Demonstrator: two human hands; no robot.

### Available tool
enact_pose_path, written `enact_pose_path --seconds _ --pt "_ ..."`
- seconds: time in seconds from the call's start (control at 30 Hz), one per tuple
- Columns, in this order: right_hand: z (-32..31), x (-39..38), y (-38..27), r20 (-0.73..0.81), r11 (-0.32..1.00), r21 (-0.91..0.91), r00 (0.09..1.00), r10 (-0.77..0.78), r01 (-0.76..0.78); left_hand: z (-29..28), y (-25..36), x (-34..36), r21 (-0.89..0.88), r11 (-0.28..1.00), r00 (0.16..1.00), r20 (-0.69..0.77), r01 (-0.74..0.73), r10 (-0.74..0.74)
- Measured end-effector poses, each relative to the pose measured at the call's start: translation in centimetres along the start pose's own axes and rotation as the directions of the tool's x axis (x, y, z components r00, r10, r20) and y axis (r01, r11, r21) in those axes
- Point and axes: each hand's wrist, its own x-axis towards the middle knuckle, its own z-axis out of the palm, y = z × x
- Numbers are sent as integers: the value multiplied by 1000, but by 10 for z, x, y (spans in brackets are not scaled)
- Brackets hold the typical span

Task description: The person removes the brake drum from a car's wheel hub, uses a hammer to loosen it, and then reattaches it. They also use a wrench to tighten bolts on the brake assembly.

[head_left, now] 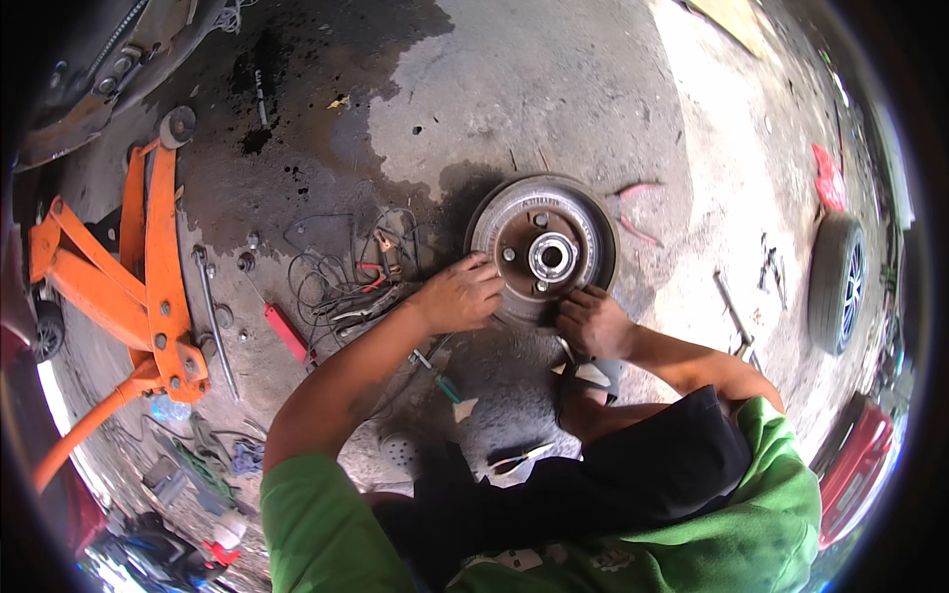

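A round metal brake drum point(600, 229) lies on the concrete in front of me. Its raised hub point(553, 258) has a dark central bore and wheel studs around it. My left hand point(463, 294) is at the drum's left-hand near edge, fingers curled over the rim. Closed against the near right part of the rim is my right hand point(595, 322), its knuckles up. The undersides of the fingers are hidden in both hands. Just beyond the drum's right side lie red-handled pliers point(641, 211).
An orange floor jack point(158, 267) stands at the left, beside a long metal bar point(215, 324). Tangled cables point(321, 282) and a red-handled screwdriver point(287, 333) lie nearer. A green-handled screwdriver point(442, 381) is close to my left forearm. Far right are a wrench point(733, 308) and a wheel point(836, 284).
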Motion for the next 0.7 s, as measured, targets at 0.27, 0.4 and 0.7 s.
enact_pose_path --seconds 0.27,0.4,0.7 --pt "-108 63 83 -30 809 561 972 233 -177 -78 -9 46 -454 767 783 -208 454 -586" --pt "-100 88 114 79 665 624 880 468 -410 -76 -37 57 -770 462 278 -372 440 -886" --pt "15 61 193 -88 264 892 431 898 -367 -20 -49 59 -875 -45 -54 81 -483 -995"
